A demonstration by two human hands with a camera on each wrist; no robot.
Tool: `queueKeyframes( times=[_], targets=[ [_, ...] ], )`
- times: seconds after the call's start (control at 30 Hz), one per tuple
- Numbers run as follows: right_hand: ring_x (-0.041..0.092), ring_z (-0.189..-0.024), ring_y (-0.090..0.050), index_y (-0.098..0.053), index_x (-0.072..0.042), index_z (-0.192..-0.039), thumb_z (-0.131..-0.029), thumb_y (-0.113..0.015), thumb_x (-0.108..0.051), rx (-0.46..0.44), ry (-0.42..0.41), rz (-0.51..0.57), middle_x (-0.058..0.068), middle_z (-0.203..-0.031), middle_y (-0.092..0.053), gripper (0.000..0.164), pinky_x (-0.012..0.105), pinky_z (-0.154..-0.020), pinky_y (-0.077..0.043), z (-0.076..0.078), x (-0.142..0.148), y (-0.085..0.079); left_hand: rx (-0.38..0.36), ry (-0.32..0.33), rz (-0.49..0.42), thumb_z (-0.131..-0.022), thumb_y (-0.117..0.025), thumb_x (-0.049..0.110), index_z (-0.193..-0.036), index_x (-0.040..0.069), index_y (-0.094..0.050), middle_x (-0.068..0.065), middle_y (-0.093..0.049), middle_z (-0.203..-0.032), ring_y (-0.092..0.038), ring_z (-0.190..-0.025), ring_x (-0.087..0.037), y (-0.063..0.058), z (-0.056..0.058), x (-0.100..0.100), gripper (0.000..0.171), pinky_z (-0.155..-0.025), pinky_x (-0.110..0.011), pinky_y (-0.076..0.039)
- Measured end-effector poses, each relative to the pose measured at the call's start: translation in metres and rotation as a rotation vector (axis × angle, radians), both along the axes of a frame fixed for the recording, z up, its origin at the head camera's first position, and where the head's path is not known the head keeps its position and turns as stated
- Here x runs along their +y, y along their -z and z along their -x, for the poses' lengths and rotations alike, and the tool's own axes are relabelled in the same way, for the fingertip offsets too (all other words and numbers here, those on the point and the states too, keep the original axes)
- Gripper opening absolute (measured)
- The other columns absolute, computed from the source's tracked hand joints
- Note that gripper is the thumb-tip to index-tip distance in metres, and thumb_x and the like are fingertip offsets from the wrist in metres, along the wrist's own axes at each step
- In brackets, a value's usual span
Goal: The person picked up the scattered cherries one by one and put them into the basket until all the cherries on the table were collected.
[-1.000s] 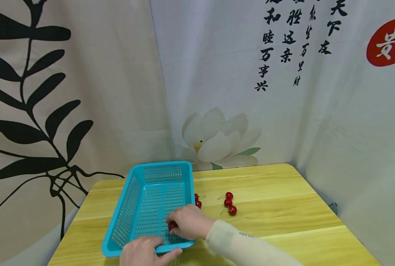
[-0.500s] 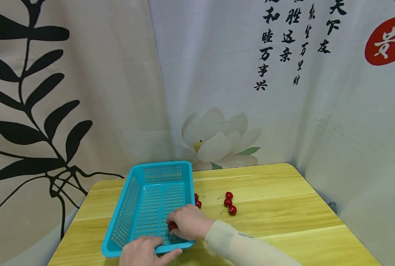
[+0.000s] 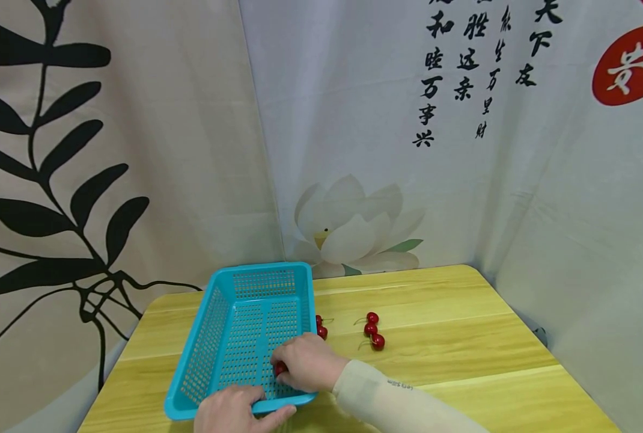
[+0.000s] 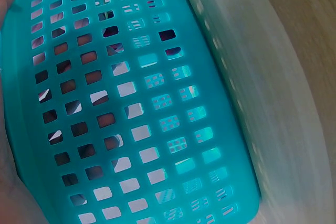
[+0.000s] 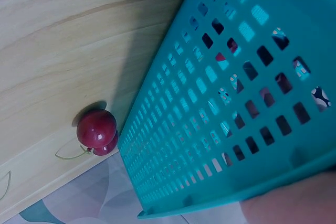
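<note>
A blue perforated plastic basket point(image 3: 243, 331) stands on the left part of the wooden table. My left hand point(image 3: 235, 410) grips its near rim, the thumb stretched along the outside. Reaching over the right rim, my right hand point(image 3: 312, 362) pinches a dark red cherry point(image 3: 280, 368) low inside the basket, near its front right corner. Part of that cherry is hidden by the fingers. In the left wrist view the basket wall point(image 4: 226, 108) fills most of the picture. Through the right wrist view's basket wall point(image 5: 299, 145), patches of the hand and of red show.
Just right of the basket lie two cherries point(image 3: 322, 332), partly covered by its rim. Further right, three stemmed cherries point(image 3: 371, 329) form a short row on the table point(image 3: 462, 361). A printed cloth point(image 3: 354, 120) hangs behind the table's back edge.
</note>
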State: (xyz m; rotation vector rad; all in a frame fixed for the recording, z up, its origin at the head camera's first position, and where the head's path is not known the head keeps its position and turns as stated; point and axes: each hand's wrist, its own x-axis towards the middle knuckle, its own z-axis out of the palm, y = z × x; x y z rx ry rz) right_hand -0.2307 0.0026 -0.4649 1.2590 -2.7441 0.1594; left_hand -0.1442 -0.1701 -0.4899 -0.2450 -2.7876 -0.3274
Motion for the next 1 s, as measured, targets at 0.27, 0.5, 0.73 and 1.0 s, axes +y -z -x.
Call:
queueKeyframes(
  times=[0.27,0.5,0.73,1.0],
  targets=[
    [0.0,-0.081,-0.057,-0.072,-0.029,-0.105,-0.087,-0.075,-0.042,0.006,0.005,-0.005,-0.017,-0.093,-0.068,0.022,0.03,-0.076,-0.048,-0.0011,0.0003,-0.0013,0.017,0.005,-0.002,-0.067,-0.046,0.094,-0.047,0.03,-0.031,0.011,-0.018,-0.047,-0.023,-0.039,-0.009,0.0006,0.0002,-0.0001,0.069,-0.04,-0.028,-0.014],
    [0.0,-0.081,-0.057,-0.073,-0.029,-0.106,-0.087,-0.075,-0.041,0.003,0.009,-0.007,-0.017,-0.092,-0.068,0.023,0.03,-0.077,-0.048,-0.0015,0.0006,-0.0024,0.042,0.01,-0.002,-0.067,-0.046,0.094,-0.046,0.03,-0.03,0.011,-0.017,-0.047,-0.022,-0.038,-0.009,0.0029,0.0014,-0.0002,0.069,-0.04,-0.029,-0.013],
    [0.0,-0.082,-0.058,-0.073,-0.028,-0.108,-0.087,-0.075,-0.041,0.011,0.001,-0.004,-0.017,-0.093,-0.069,0.024,0.03,-0.077,-0.049,-0.0006,0.0005,-0.0013,0.063,0.009,-0.008,-0.067,-0.047,0.094,-0.046,0.03,-0.029,0.011,-0.017,-0.047,-0.022,-0.038,-0.009,0.0031,0.0013,-0.0004,0.07,-0.039,-0.029,-0.012],
    [0.0,-0.075,-0.054,-0.072,-0.029,-0.102,-0.086,-0.076,-0.039,0.001,-0.006,-0.004,-0.017,-0.087,-0.067,0.019,0.029,-0.074,-0.048,0.0004,0.0004,-0.001,0.053,0.009,-0.009,-0.067,-0.047,0.094,-0.046,0.03,-0.03,0.011,-0.017,-0.047,-0.022,-0.038,-0.009,0.0012,0.0001,0.0,0.07,-0.039,-0.029,-0.013]
  ],
)
